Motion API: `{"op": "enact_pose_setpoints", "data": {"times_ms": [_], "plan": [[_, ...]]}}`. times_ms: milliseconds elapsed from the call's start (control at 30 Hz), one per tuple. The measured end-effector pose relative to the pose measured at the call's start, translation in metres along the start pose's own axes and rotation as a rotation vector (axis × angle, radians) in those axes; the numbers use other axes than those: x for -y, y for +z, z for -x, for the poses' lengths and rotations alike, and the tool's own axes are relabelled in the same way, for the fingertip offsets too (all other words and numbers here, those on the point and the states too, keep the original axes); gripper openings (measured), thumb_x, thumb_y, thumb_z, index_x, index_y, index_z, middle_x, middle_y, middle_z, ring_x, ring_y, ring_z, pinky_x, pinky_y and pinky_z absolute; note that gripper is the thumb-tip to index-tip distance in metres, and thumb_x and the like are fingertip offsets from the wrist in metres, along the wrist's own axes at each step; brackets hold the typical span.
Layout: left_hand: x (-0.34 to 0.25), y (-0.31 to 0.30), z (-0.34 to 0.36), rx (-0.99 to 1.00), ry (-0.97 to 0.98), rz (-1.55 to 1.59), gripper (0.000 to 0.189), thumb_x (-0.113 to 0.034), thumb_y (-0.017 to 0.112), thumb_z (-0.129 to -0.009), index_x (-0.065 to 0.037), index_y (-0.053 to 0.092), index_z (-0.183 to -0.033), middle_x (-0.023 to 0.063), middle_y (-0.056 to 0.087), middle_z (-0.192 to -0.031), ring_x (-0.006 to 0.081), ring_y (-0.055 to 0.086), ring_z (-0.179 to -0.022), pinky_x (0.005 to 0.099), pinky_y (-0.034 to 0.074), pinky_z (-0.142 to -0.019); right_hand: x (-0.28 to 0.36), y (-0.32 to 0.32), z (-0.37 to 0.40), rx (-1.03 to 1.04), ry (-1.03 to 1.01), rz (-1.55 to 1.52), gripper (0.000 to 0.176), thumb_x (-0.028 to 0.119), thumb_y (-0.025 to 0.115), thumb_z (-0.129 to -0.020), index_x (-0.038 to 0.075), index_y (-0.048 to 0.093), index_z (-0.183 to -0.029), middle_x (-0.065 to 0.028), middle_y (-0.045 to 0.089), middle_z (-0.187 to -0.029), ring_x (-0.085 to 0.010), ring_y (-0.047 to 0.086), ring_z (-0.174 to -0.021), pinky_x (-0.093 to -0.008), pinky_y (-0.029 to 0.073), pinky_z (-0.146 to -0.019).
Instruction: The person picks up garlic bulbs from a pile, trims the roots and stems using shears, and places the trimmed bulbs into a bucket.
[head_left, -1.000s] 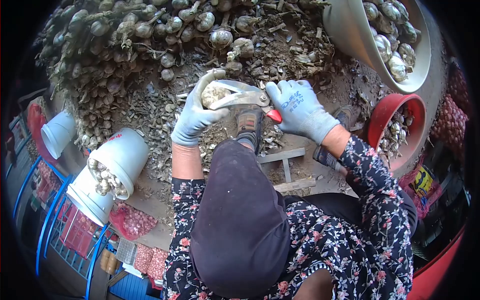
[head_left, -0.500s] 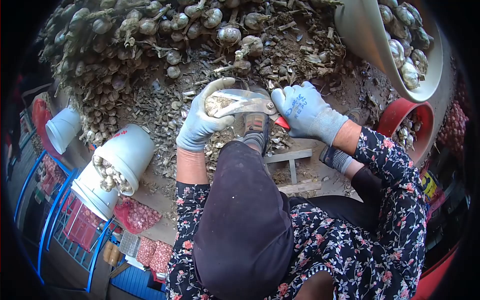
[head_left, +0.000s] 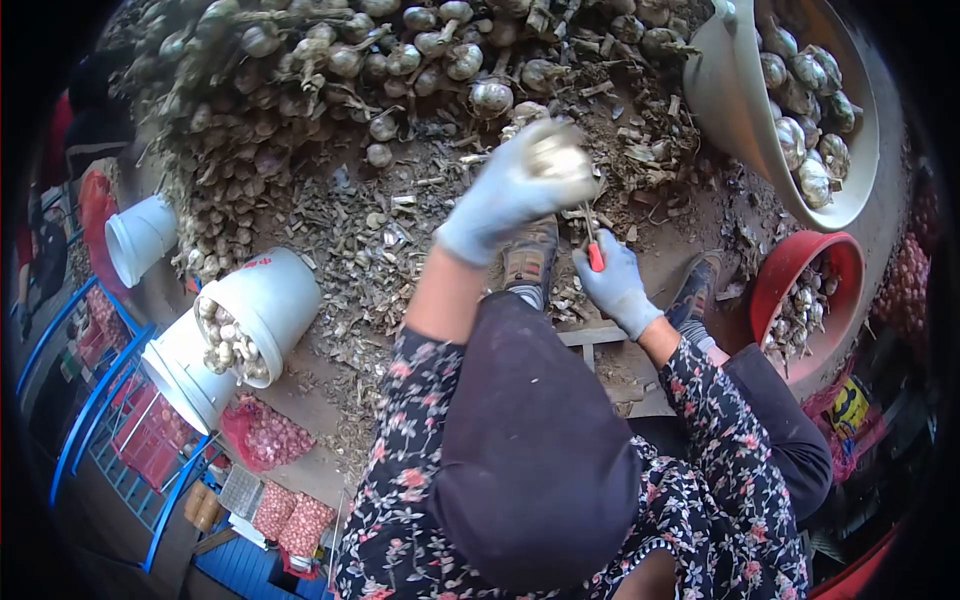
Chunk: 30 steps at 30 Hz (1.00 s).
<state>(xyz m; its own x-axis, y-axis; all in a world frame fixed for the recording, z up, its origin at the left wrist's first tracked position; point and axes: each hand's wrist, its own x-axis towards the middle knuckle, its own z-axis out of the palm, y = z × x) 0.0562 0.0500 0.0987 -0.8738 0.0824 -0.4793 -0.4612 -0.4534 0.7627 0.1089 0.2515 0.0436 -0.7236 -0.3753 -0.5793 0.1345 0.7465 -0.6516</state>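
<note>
My left hand (head_left: 510, 190), in a pale grey glove, is raised at the centre and blurred by motion. Its fingers are wrapped round a garlic bulb (head_left: 562, 162). Lower and to the right, my right hand (head_left: 615, 283), gloved too, is closed round the red-handled shears (head_left: 596, 256). The shears' metal part points up toward the garlic bulb and is partly hidden behind it. Beyond both hands lies a large heap of garlic with dry stalks (head_left: 290, 110).
A cream tub of garlic (head_left: 725, 110) stands at upper right, above a red tub (head_left: 850, 262). White buckets (head_left: 290, 300) lie at left, near blue metal rails (head_left: 100, 400) and a red net bag of garlic (head_left: 265, 435). Trimmings cover the ground.
My left hand has moved right and up with the garlic bulb. My right hand has moved down, and the shears now point upward instead of lying across the bulb.
</note>
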Motion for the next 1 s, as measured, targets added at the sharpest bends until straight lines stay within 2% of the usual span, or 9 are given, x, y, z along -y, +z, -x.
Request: {"op": "enact_pose_setpoints", "data": {"times_ms": [200,267,333,400,467,533,733,867,1000], "plan": [[-0.063,0.108,-0.033,0.338,0.417,-0.031,0.07,-0.017,0.076,-0.077,0.001,0.039,-0.133,0.0113,0.059,-0.11,0.0177,0.061,-0.09,0.0274,0.051,-0.077,0.003,-0.018,0.025,0.003,0.061,0.019,0.029,0.028,0.058,-0.083,0.002,0.049,-0.094,-0.0249,0.06,-0.077,-0.0463,0.059,-0.078,-0.0534,0.046,-0.068],[-0.04,0.066,-0.034,0.052,0.31,-0.302,0.058,-0.018,0.074,-0.078,0.002,0.048,-0.127,0.0108,0.062,-0.104,0.0147,0.06,-0.085,0.0256,0.05,-0.072,-0.015,-0.016,0.023,-0.087,-0.013,0.024,0.029,0.028,0.058,-0.084,0.003,0.049,-0.095,-0.0253,0.06,-0.076,-0.0464,0.058,-0.079,-0.0535,0.045,-0.069],[-0.01,0.0,-0.021,-0.331,0.031,-0.526,0.024,-0.018,0.068,-0.082,0.002,0.069,-0.094,0.0045,0.065,-0.074,0.0105,0.059,-0.07,0.0244,0.048,-0.063,-0.015,-0.021,0.023,-0.037,0.068,0.01,0.029,0.027,0.058,-0.084,0.003,0.049,-0.095,-0.0255,0.06,-0.077,-0.0463,0.058,-0.079,-0.0532,0.046,-0.069],[0.011,-0.066,0.007,-0.76,0.077,-0.909,0.012,-0.011,0.063,-0.081,0.001,0.065,-0.078,0.0109,0.065,-0.073,0.0153,0.062,-0.061,0.0294,0.051,-0.059,-0.02,-0.022,0.016,-0.027,0.061,0.037,0.029,0.027,0.059,-0.083,0.003,0.048,-0.095,-0.0257,0.06,-0.078,-0.0463,0.059,-0.08,-0.0532,0.046,-0.069],[0.047,-0.146,0.021,-1.08,0.032,-0.83,0.02,-0.008,0.067,-0.075,0.002,0.063,-0.091,0.0134,0.066,-0.076,0.0207,0.062,-0.063,0.0345,0.051,-0.06,-0.02,-0.019,0.011,0.023,0.02,0.046,0.028,0.026,0.059,-0.083,0.003,0.048,-0.095,-0.026,0.061,-0.079,-0.0461,0.059,-0.08,-0.0531,0.046,-0.069],[0.053,-0.182,0.025,-1.166,0.192,-1.35,0.036,-0.01,0.071,-0.07,0.001,0.056,-0.101,0.0192,0.061,-0.099,0.0352,0.059,-0.092,0.0403,0.049,-0.083,-0.011,-0.011,0.005,0.078,0.013,0.068,0.028,0.025,0.059,-0.083,0.003,0.048,-0.096,-0.026,0.061,-0.078,-0.0458,0.059,-0.079,-0.0529,0.046,-0.068],[0.07,-0.238,0.004,-0.778,-0.102,-1.371,0.043,-0.013,0.074,-0.068,-0.004,0.058,-0.107,0.0176,0.063,-0.096,0.0353,0.061,-0.091,0.0403,0.049,-0.085,0.044,0.003,-0.024,0.294,-0.077,0.155,0.029,0.025,0.058,-0.084,0.004,0.048,-0.101,-0.0235,0.063,-0.084,-0.0412,0.062,-0.085,-0.0481,0.049,-0.072],[0.038,-0.178,0.043,-0.626,0.086,-0.345,0.045,-0.007,0.077,-0.07,0.001,0.06,-0.111,0.0055,0.066,-0.096,0.0114,0.061,-0.083,0.0246,0.05,-0.075,0.076,0.011,-0.035,0.249,-0.185,0.392,0.034,0.022,0.064,-0.078,0.006,0.047,-0.103,-0.0185,0.062,-0.089,-0.0363,0.062,-0.09,-0.0466,0.049,-0.074],[0.013,-0.142,0.077,-0.561,0.147,-0.508,0.038,0.001,0.073,-0.07,-0.001,0.063,-0.106,0.0025,0.065,-0.091,0.0101,0.062,-0.081,0.0241,0.052,-0.075,0.095,0.017,-0.043,0.124,-0.373,0.59,0.041,0.025,0.069,-0.072,0.007,0.049,-0.103,-0.0134,0.061,-0.093,-0.0301,0.063,-0.084,-0.0426,0.05,-0.069]]}}
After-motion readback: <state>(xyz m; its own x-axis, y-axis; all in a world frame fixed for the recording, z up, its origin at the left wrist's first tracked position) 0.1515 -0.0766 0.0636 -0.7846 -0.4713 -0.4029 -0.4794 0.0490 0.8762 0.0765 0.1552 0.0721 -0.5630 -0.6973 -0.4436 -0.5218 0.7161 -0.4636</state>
